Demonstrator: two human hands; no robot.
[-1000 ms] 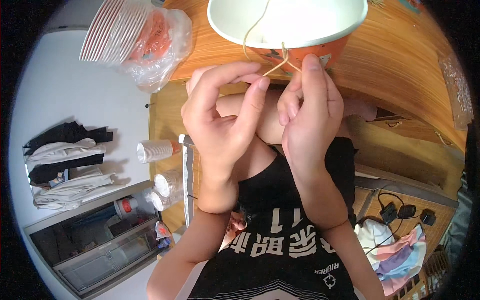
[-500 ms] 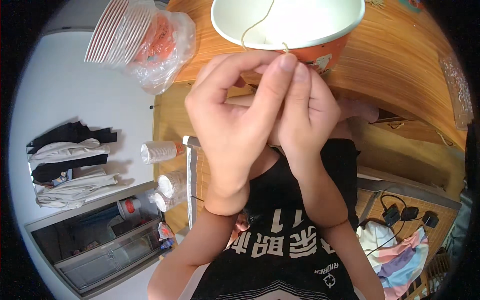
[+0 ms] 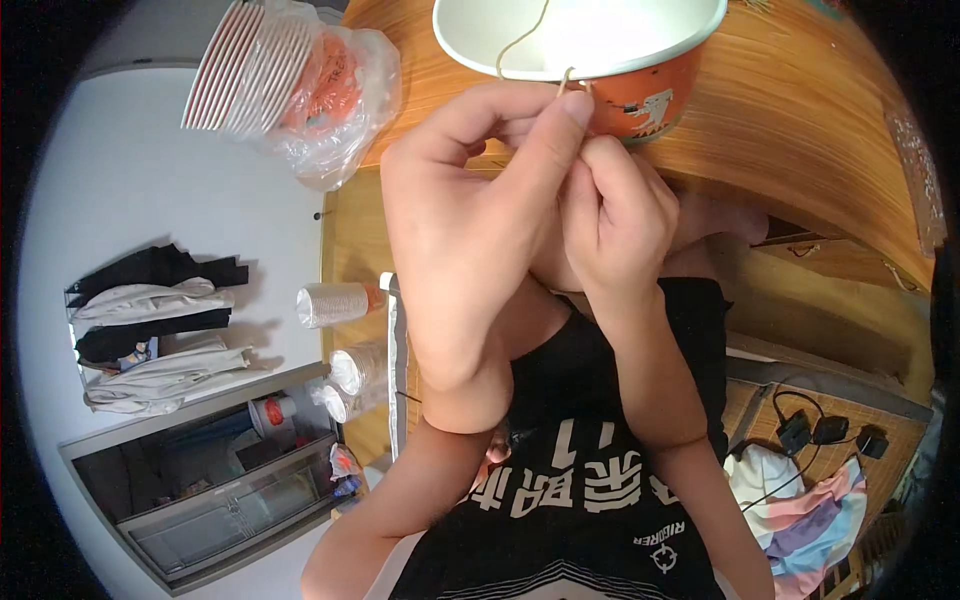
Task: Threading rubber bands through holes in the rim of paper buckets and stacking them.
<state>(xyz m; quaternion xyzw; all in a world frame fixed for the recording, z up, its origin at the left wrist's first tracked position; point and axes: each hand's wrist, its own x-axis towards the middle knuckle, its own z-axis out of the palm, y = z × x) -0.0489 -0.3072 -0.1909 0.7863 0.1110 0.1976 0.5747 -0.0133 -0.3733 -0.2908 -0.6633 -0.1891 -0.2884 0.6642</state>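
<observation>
A thin tan cord (image 3: 521,41) runs down inside a large paper tub (image 3: 655,95), which is orange outside and white inside. The cord passes over the tub's near rim and makes a small loop just above my left thumb. My left hand (image 3: 465,225) pinches it between thumb and forefinger in front of the tub. Just below and to the right is my right hand (image 3: 622,215), its fingers curled closed near the left fingertips. Whatever the right fingers grip is hidden from view.
The tub stands on a wooden table (image 3: 790,110). To its left lies a stack of paper tubs (image 3: 245,75) in clear plastic. Stacked white cups (image 3: 333,304) stand lower left. A bundle of tan strands (image 3: 752,4) lies at the far edge. Black chargers (image 3: 828,430) rest lower right.
My right hand has slid down from the left fingertips, and its thumb has bent in. More of the tub's orange side shows. The whole view has shifted slightly.
</observation>
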